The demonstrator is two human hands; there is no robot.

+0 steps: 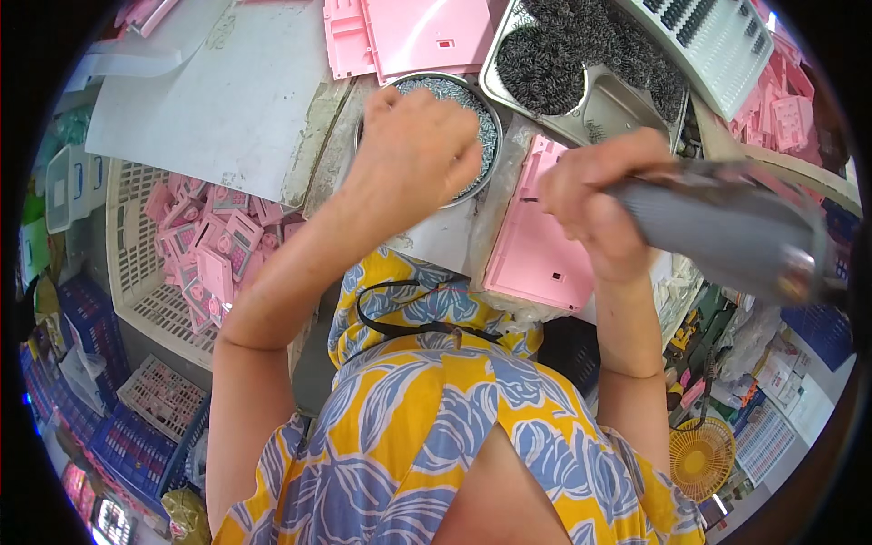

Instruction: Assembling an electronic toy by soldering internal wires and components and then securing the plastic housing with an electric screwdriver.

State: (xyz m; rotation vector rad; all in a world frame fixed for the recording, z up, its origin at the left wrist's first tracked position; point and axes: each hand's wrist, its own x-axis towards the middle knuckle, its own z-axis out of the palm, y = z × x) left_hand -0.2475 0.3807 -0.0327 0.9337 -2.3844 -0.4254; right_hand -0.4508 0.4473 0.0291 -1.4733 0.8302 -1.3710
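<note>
Your right hand (599,202) wraps a grey cylindrical plastic screwdriver (718,225), long axis near-crosswise, pointing left; your left hand (422,138) curls, any contents hidden.

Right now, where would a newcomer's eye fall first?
Probably on the grey electric screwdriver in the right hand, its bit over a pink plastic panel. Next come the left hand over a bowl of silvery screws, and black coil springs heaped in the metal tray at upper right.

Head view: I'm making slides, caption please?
Left hand over bowl of screws, right hand gripping grey tool above pink panel.
</note>
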